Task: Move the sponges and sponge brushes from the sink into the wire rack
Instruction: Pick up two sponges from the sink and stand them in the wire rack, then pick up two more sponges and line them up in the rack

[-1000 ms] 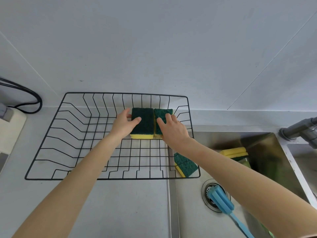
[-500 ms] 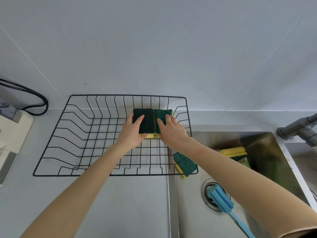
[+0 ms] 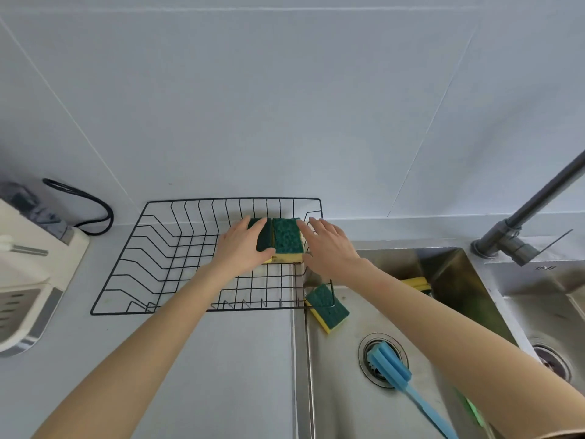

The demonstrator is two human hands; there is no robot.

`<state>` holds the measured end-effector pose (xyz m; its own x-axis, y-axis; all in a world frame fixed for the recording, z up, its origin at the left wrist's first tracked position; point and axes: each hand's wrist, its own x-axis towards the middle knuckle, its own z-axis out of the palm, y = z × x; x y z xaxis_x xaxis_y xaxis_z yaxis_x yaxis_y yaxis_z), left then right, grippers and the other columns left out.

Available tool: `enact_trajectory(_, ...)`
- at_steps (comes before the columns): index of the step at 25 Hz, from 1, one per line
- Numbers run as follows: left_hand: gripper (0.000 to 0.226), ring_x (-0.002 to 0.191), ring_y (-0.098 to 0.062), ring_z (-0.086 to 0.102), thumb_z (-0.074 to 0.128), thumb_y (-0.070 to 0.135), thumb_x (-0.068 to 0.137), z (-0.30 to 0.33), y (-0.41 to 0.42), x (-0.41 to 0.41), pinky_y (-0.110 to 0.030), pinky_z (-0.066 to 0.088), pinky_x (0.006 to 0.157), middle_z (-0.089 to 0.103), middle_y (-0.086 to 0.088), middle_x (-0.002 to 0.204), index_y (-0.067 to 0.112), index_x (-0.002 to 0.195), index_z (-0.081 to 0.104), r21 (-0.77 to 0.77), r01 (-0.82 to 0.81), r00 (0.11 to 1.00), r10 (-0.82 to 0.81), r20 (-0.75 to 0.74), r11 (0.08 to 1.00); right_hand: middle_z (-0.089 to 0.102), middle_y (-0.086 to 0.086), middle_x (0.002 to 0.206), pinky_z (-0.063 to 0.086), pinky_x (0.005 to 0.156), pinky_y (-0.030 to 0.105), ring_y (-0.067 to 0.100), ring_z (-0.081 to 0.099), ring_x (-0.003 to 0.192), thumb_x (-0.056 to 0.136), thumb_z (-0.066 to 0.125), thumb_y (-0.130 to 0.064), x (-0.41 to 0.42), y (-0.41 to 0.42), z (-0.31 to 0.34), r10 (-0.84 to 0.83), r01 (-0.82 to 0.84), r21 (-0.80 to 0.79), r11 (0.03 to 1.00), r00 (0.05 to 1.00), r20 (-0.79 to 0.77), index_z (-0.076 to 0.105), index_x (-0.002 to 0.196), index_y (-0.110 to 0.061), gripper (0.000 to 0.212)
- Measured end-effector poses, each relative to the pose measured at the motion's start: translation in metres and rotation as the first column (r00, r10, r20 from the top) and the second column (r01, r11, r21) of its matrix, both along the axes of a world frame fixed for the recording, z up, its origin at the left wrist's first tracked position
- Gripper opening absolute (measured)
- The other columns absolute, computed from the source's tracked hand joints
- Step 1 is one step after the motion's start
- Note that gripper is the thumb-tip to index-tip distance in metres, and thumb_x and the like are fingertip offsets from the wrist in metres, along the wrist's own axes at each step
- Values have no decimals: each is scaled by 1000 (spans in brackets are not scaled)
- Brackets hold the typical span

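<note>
Two green-and-yellow sponges lie side by side at the back right of the black wire rack (image 3: 158, 248). My left hand (image 3: 242, 248) rests on the left sponge (image 3: 264, 237), fingers around it. My right hand (image 3: 329, 248) is open just right of the right sponge (image 3: 286, 237), no longer on it. In the steel sink (image 3: 348, 391) a third green-and-yellow sponge (image 3: 327, 307) lies at the near-left corner. A blue sponge brush (image 3: 391, 367) rests over the drain. A yellow sponge (image 3: 416, 283) shows behind my right forearm, partly hidden.
A grey faucet (image 3: 519, 232) stands at the right between two sink basins. At the left sit a white appliance (image 3: 28, 274) and a black cable (image 3: 85, 204). Something green (image 3: 473, 410) peeks out under my right forearm. A tiled wall rises behind the rack.
My right hand has lifted off the right sponge and shifted right, fingers spread. My left hand stays on the left sponge. The camera has tilted up and back.
</note>
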<state>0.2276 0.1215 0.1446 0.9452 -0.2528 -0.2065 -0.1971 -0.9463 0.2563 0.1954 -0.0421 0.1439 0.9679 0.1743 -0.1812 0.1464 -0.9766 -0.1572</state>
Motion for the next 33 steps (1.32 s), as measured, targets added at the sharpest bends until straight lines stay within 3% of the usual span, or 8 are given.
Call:
enact_trajectory(6,69,129,-27,40,53,44,84,32,-40,-46,-44,43,100,37,-7,145,20,142,26,-13,41,996,-40,77,999,14,13,158,12,119,42,30,12,146,94,46,-22,-57,-54,21,-43,44,-25,999,999,30,10,149,-17,67)
enact_trajectory(13,64,142,-27,23,48,38,89,40,-99,-97,-45,32,110,15,-10,157,20,144,23,-54,103,989,-97,114,993,14,13,158,12,119,42,30,13,146,94,46,-21,-104,-104,24,-63,64,-54,996,998,20,11,149,-16,65)
enact_trajectory(23,63,141,-28,24,46,36,90,9,-169,-111,-44,31,111,17,-10,156,19,145,20,-105,144,988,-149,-41,984,18,11,157,10,119,44,29,13,146,92,49,-28,-119,-171,-3,-124,118,-106,987,991,-52,11,150,-18,70)
enact_trajectory(33,65,140,-30,27,48,31,89,-77,-188,-100,-48,33,111,17,-12,155,15,145,18,-95,9,954,-37,-297,995,24,11,155,15,119,45,30,19,144,92,49,-29,-97,-210,-70,-139,111,-132,985,964,-227,16,149,-17,67)
